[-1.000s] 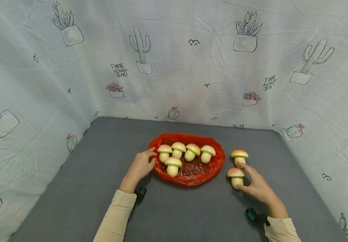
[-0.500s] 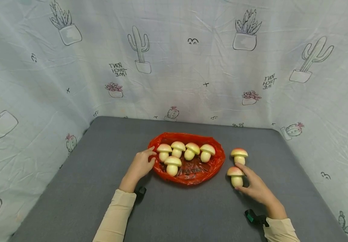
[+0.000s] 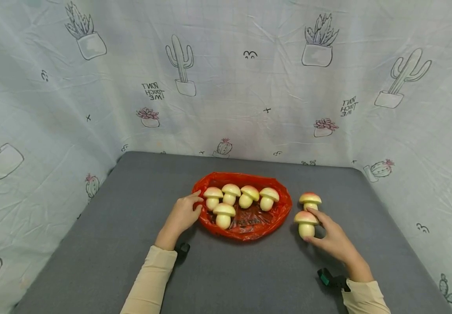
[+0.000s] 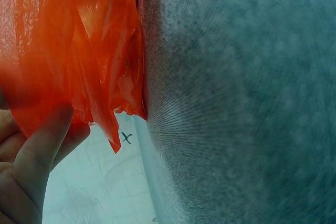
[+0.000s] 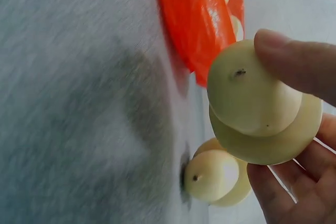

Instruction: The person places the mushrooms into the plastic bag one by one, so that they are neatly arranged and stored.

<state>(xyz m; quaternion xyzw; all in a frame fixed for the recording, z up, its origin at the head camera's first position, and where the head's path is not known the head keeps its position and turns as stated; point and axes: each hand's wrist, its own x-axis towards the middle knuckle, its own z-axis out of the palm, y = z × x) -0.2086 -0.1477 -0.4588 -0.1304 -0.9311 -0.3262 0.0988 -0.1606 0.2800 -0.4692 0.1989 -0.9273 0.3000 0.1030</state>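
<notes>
My right hand [image 3: 332,239] grips a toy mushroom [image 3: 306,224] with a pale stem and a pink-tinged cap, thumb on the stem side and fingers at the cap. In the right wrist view this mushroom [image 5: 252,93] hangs above the grey table. Just behind it stands a second mushroom [image 3: 310,199]. My left hand [image 3: 183,214] pinches the left rim of a red plastic bag [image 3: 245,235], spread wide like a bowl. Inside the bag sit several more mushrooms [image 3: 224,215]. The left wrist view shows thumb and fingers on the thin red plastic [image 4: 79,51].
A grey table [image 3: 234,279] lies under everything. White cloth [image 3: 226,87] printed with cacti hangs behind it and along both sides. Black wrist cameras are strapped at both wrists, the right one [image 3: 330,279] low over the table.
The right fingers have closed round the nearer mushroom and raised it off the table, so it now overlaps the one behind. The left hand and the bag have stayed put.
</notes>
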